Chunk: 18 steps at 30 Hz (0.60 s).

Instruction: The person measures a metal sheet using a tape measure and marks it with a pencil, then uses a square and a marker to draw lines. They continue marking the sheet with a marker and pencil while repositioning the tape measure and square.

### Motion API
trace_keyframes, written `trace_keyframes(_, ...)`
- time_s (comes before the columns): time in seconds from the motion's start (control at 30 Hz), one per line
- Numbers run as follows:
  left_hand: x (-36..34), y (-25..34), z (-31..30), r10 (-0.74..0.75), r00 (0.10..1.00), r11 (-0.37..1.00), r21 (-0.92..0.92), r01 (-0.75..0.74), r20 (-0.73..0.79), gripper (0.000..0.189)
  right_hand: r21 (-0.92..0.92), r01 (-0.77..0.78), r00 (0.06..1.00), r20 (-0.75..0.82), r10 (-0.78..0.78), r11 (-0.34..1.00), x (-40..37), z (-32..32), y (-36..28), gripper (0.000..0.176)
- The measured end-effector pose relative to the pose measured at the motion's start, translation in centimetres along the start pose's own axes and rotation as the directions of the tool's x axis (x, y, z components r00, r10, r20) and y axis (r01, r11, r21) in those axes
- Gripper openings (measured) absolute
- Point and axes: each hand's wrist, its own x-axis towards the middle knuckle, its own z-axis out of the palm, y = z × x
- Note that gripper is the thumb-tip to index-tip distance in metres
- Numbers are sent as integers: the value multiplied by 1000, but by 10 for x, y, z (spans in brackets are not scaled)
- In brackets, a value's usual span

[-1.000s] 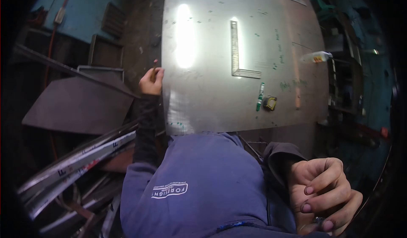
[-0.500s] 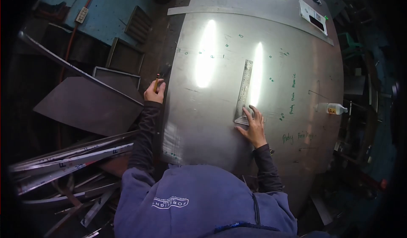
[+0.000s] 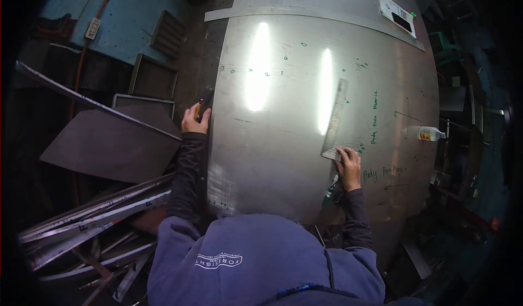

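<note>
Metal square | long blade points away, leaning right | right grip pinching short arm | left grip pinching pencil

On the sheet, the square lies right of the frame's centre, the marker below it, the bottle farther right; metal strips lie lower left.

Metal sht w/ grn writing; on it: L-square, grn marker, btl, long strip.

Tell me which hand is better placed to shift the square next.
Probably the right hand: it touches the square at its near end. The left hand, farther off, holds a pencil beside the metal sheet.
</note>
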Motion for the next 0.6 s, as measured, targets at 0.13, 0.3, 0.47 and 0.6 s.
trace_keyframes(0.13, 25, 0, 7, 58, 998, 986, 156, -52, -37, 62, -65, -145, 989, -26, 144, 987, -11, -16, 45, 48)
trace_keyframes(0.3, 49, 8, 26, -20, 998, 954, 299, -1, 67, 72, -123, -296, 954, -76, 289, 947, -28, -19, 93, 48)
trace_keyframes(0.47, 66, -26, 48, 57, 997, 981, 184, -64, 44, 57, -62, -409, 888, -258, 381, 910, -43, -25, 86, 53)
trace_keyframes(0.6, 61, -24, 46, 191, 982, 980, 57, -190, -6, 43, 58, -423, 855, -306, 419, 904, -65, -15, 58, 53)
